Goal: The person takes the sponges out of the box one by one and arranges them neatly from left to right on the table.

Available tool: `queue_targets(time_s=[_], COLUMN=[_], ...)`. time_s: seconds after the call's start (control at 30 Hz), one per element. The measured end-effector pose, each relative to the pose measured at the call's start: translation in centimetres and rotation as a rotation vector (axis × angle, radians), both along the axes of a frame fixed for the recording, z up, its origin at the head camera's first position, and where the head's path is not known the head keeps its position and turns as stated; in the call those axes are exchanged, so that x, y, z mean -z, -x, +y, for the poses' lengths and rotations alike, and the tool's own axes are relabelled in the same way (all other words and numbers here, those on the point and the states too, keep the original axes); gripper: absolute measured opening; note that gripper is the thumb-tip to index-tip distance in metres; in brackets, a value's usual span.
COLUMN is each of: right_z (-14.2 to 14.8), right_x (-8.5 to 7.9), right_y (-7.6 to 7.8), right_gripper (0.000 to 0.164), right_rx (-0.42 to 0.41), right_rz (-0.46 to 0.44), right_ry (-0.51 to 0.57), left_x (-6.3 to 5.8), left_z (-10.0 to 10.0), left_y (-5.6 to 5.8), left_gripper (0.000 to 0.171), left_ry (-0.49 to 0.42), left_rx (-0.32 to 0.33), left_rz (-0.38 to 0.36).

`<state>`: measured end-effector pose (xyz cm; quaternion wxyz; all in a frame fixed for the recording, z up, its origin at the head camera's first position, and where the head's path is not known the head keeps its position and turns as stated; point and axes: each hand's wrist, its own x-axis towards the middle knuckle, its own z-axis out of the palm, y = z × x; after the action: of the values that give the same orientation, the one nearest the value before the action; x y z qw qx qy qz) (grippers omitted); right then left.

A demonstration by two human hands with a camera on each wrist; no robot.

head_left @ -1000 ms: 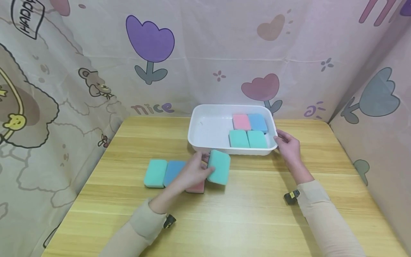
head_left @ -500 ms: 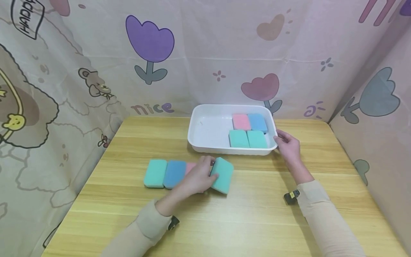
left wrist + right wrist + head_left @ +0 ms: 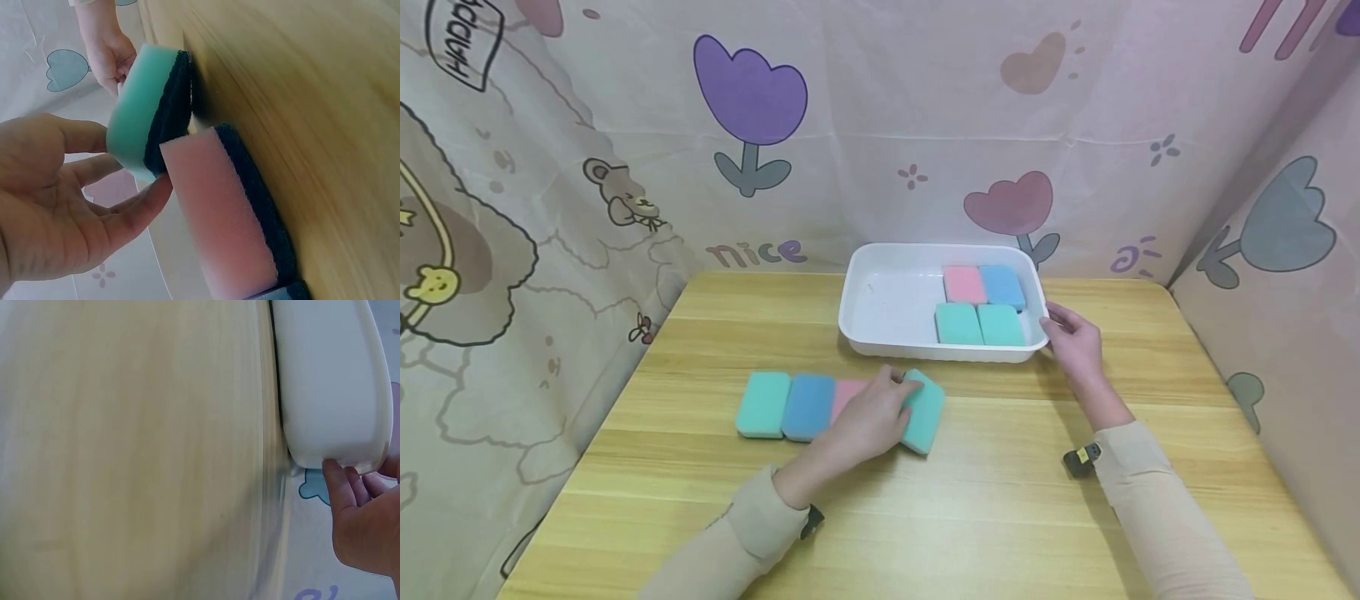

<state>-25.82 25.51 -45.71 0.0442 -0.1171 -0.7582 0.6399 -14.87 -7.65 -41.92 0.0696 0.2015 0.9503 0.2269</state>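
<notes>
My left hand (image 3: 868, 417) holds a green sponge (image 3: 925, 412) by its left side, at the right end of a row of sponges. The left wrist view shows the green sponge (image 3: 147, 103) tilted over the table, its dark scouring layer facing down, with fingers at its near end. Right beside it lies a pink sponge (image 3: 215, 212), partly covered by the hand in the head view. My right hand (image 3: 1075, 337) grips the right rim of a white tray (image 3: 887, 347), fingers against the outer wall (image 3: 337, 394) in the right wrist view.
Farther left in the row lie a blue sponge (image 3: 808, 407) and another green sponge (image 3: 764, 405). Inside the tray's right half sit a pink sponge (image 3: 964, 285), a blue one and two green ones. A patterned cloth (image 3: 880, 108) hangs behind the wooden table (image 3: 1000, 508).
My left hand has come nearer and slightly right with the green sponge, bringing it down beside the pink one. Its index finger now lies across the sponge's top. The right hand and tray stay put.
</notes>
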Motion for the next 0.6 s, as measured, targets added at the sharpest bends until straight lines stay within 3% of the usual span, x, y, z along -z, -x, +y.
queue_targets(time_s=[0.2,0.4,0.6], right_z=[-0.01,-0.05,-0.09], right_x=[0.04,0.02,-0.09], right_y=[0.00,-0.04,-0.07], right_gripper=[0.052,0.052,0.052], right_rx=[0.000,0.003,0.008], right_rz=[0.007,0.009,0.005], right_ry=[-0.002,-0.006,-0.006], left_x=[0.08,0.28,0.43], left_z=[0.04,0.05,0.11], left_y=[-0.24,-0.43,-0.51], left_gripper=[0.051,0.083,0.082], left_ry=[0.035,0.107,0.221], left_rx=[0.012,0.025,0.071], left_rz=[0.004,-0.044,0.063])
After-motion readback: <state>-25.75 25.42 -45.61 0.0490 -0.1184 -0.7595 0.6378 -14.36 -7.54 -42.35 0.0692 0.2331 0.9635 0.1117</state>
